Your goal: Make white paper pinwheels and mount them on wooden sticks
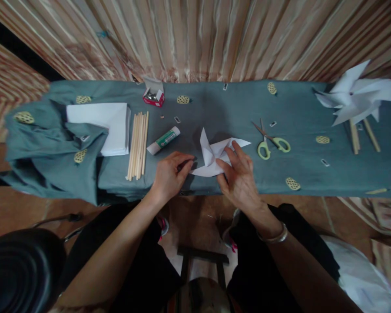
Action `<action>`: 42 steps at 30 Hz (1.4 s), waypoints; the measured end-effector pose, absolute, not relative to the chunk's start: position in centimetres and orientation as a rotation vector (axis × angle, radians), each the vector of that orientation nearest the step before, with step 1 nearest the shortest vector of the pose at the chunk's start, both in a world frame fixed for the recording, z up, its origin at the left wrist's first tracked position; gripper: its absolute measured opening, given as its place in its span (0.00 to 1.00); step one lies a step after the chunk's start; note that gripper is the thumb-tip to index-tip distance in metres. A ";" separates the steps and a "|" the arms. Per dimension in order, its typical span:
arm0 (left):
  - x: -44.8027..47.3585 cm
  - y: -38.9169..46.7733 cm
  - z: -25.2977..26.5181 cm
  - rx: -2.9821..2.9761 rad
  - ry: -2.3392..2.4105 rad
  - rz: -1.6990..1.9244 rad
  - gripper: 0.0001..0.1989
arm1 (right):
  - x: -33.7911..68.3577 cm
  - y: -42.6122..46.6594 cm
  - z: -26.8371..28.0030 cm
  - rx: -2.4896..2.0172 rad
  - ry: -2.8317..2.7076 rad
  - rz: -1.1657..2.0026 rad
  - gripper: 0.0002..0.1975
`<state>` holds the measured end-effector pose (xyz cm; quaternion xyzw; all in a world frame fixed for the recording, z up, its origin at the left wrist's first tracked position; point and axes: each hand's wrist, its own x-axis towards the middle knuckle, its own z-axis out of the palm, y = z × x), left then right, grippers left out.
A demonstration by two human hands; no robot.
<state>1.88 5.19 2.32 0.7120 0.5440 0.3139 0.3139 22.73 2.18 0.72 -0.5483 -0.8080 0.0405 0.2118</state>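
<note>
Both hands meet at the frame's centre.
Left hand (171, 174) curls, fingertips pinched; right hand (239, 176) spreads its fingers, wrist bent.

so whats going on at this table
A person seated at a table with a teal cloth is folding white paper into a pinwheel shape. The right hand presses on the folds, while the left hand pinches its left corner. A glue stick, wooden sticks, scissors and finished pinwheels lie around.
</note>
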 end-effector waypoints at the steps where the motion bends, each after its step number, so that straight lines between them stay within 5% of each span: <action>1: 2.0 5.4 2.2 1.849 1.433 0.827 0.12 | 22.8 2.1 0.7 -1.516 -2.241 0.100 0.19; 10: 3.8 5.5 2.9 0.833 1.074 0.945 0.39 | 23.1 1.0 1.6 -1.437 -2.218 -0.011 0.16; 18: 4.8 5.4 3.2 0.692 0.846 0.851 0.26 | 22.7 0.2 2.2 -1.344 -2.288 -0.047 0.19; 30: 4.3 5.4 3.4 0.836 0.930 0.870 0.22 | 22.3 -0.6 3.6 -1.311 -2.347 0.066 0.33; 42: 4.6 5.2 3.4 0.844 1.010 0.921 0.19 | 22.3 -1.0 4.7 -1.320 -2.280 0.260 0.26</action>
